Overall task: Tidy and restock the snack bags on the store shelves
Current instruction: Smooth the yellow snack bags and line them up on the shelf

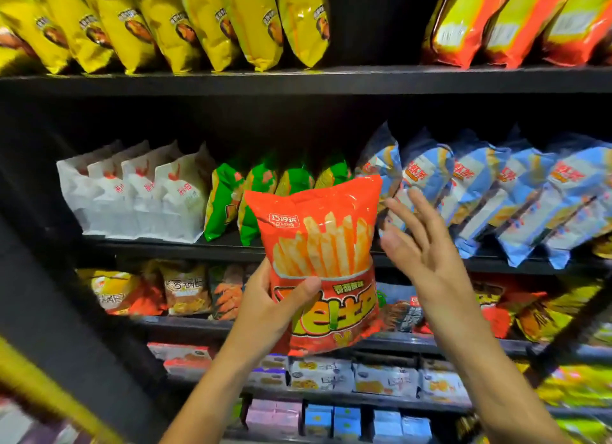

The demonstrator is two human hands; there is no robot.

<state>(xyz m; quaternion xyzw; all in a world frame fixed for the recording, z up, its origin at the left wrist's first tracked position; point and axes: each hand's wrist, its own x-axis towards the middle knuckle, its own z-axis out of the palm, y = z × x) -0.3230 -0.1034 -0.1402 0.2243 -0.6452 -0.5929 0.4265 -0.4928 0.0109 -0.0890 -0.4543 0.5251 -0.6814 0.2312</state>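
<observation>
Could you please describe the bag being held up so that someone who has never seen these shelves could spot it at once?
Start at the middle shelf, with its white, green and blue bags. In front of its green bags, the left hand grips the lower part of a red-orange fries bag, while the open right hand hovers beside it. It is the only bag off the shelves, and it pictures pale fries.

Left hand (270, 306) grips red fries bag (319, 254) upright; right hand (422, 248) open just beside it.

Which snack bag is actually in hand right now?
The orange-red fries bag, gripped by the left hand; all the others sit on shelves.
</observation>
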